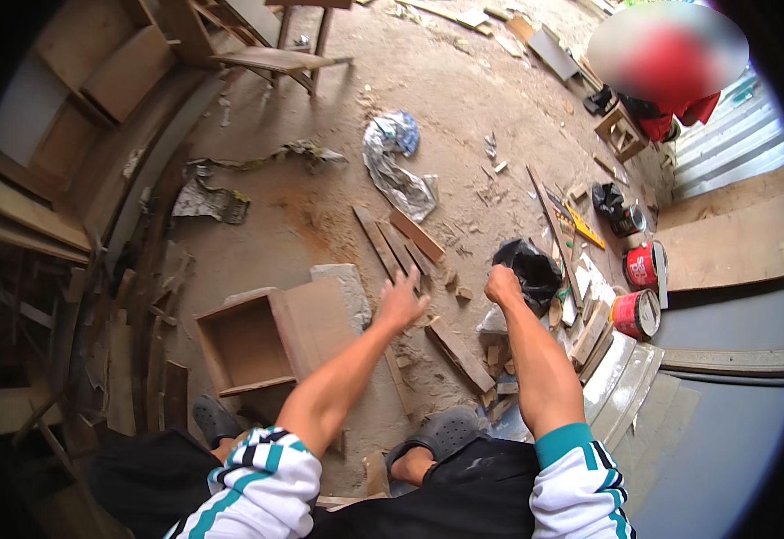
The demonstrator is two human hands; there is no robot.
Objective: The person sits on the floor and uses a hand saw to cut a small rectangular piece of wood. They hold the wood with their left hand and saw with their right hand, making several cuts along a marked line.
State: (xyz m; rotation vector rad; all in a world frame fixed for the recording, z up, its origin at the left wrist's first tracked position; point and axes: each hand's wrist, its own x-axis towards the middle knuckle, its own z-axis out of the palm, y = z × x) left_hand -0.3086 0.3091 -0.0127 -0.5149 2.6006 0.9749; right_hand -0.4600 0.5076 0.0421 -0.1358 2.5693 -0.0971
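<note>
My left hand is open, its fingers spread above the near ends of several dark wood strips on the ground. A reddish-brown strip lies beside them. My right hand is closed at the left rim of a black plastic bag, which it appears to grip; the fingertips are hidden. Small wood blocks are scattered between the two hands. Below them rests a thicker piece of wood. Left of my left forearm sits an open wooden drawer-like box.
Red paint cans, a yellow-handled saw and wood offcuts line the right side. Crumpled plastic lies ahead. A wooden chair stands at the far left, wooden furniture beyond it. Another person in red is at the far right.
</note>
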